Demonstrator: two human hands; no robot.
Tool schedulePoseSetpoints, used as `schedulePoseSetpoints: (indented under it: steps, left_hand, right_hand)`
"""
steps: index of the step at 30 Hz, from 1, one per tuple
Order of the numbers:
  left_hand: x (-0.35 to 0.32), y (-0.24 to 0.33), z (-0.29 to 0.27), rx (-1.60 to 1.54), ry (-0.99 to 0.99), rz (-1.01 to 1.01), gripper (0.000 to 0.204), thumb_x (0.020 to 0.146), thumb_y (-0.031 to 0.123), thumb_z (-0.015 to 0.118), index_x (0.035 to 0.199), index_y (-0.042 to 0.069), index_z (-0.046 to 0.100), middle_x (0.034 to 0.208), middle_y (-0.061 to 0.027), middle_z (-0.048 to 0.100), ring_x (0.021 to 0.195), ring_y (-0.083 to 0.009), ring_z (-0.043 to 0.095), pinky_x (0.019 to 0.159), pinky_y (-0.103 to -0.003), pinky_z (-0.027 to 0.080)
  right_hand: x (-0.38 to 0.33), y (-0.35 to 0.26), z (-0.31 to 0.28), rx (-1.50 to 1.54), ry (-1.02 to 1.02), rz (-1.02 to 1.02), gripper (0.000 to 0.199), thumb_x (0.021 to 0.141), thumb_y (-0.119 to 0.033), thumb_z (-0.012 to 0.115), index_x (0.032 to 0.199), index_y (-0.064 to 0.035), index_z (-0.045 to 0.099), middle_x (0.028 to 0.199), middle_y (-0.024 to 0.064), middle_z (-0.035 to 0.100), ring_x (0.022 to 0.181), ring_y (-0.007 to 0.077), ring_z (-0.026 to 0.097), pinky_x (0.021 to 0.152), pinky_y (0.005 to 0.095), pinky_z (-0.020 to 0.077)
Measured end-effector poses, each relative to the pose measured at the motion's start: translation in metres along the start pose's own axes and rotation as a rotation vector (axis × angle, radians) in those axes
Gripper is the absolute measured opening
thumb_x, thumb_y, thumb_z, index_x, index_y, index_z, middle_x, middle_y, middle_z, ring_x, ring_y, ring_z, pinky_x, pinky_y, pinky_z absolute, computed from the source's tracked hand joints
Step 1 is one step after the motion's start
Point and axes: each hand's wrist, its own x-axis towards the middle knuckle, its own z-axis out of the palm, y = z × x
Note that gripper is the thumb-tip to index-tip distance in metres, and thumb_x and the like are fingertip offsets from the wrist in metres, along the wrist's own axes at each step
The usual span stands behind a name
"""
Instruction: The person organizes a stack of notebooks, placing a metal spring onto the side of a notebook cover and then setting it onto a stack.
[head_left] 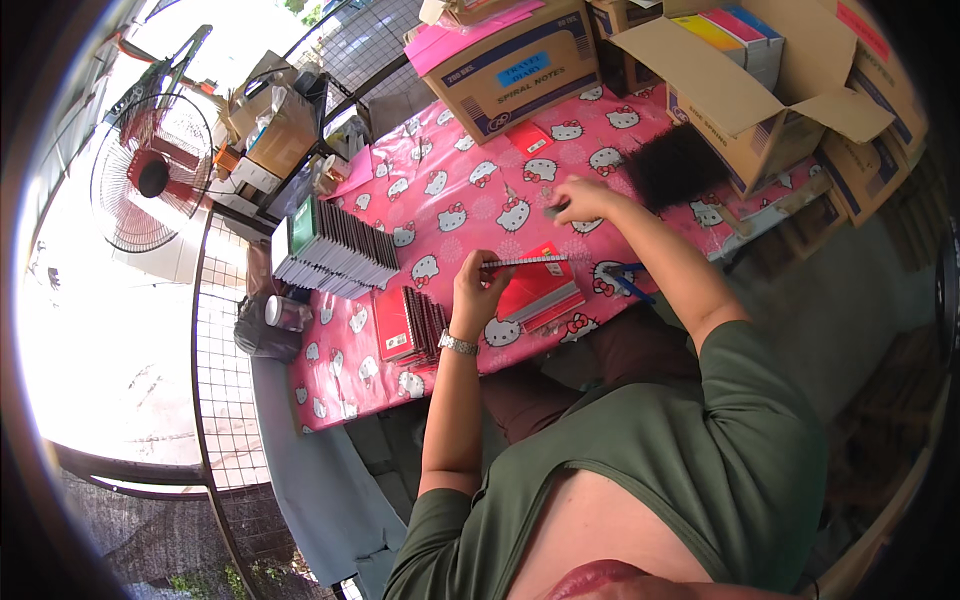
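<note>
My left hand (478, 295), a watch on its wrist, is closed on a thin notebook (525, 262) held edge-up, with a row of holes or wire along its top edge. Below that notebook lies a stack of red-covered notebooks (545, 298) near the table's front edge. Beyond it and to the right, my right hand (588, 200) is raised over the table with its fingers pinched. A small dark thing shows at those fingertips, too small to name. Blue-handled pliers (630, 282) lie just right of the red stack. A pile of black spiral coils (680, 168) is farther right.
Red spiral notebooks (408, 325) are stacked at the front left, with a taller row of green-covered ones (335, 245) behind. Cardboard boxes (515, 75) line the far side; an open box (745, 110) stands right. A fan (152, 178) is beyond the pink tablecloth (455, 190).
</note>
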Motion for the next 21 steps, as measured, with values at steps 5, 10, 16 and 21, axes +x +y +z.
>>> schedulePoseSetpoints:
  steps: [5, 10, 16, 21]
  left_hand:
    - [0.012, -0.001, 0.012, -0.339, 0.040, -0.086, 0.018, 0.088, 0.001, 0.070, 0.105, -0.001, 0.062, 0.089, -0.0039, 0.067, 0.076, -0.0090, 0.064, 0.063, -0.023, 0.050]
    - [-0.015, -0.004, 0.013, -0.607, 0.239, -0.184, 0.017, 0.090, 0.002, 0.069, 0.105, -0.006, 0.066, 0.086, -0.0034, 0.068, 0.074, -0.0111, 0.066, 0.067, -0.025, 0.057]
    - [-0.015, -0.004, 0.043, -0.507, 0.388, -0.122, 0.019, 0.089, 0.003, 0.071, 0.105, -0.007, 0.069, 0.084, -0.0051, 0.070, 0.069, -0.0104, 0.066, 0.067, -0.024, 0.056]
    - [-0.020, 0.003, 0.054, -0.399, 0.409, -0.026, 0.017, 0.089, -0.005, 0.065, 0.106, -0.008, 0.069, 0.089, -0.0058, 0.070, 0.078, -0.0098, 0.065, 0.071, -0.026, 0.059]
  right_hand:
    - [-0.039, 0.102, 0.065, 0.103, 0.614, -0.149, 0.090, 0.066, -0.042, 0.085, 0.140, -0.0099, 0.046, 0.139, 0.0212, 0.046, 0.126, 0.0388, 0.048, 0.104, 0.0462, 0.0421]
    - [-0.158, 0.058, 0.128, -0.201, 0.555, -0.007, 0.077, 0.077, -0.030, 0.079, 0.140, -0.0020, 0.044, 0.137, 0.0213, 0.048, 0.127, 0.0372, 0.047, 0.106, 0.0454, 0.0389]
    - [-0.182, -0.003, 0.090, 0.237, 0.569, -0.139, 0.058, 0.077, -0.026, 0.076, 0.127, -0.0035, 0.059, 0.118, 0.0160, 0.059, 0.114, 0.0348, 0.055, 0.100, 0.0415, 0.0428]
    - [-0.159, -0.089, 0.041, 0.283, 0.657, -0.435, 0.054, 0.076, -0.023, 0.076, 0.125, -0.0047, 0.062, 0.114, 0.0128, 0.060, 0.106, 0.0318, 0.057, 0.096, 0.0432, 0.0442]
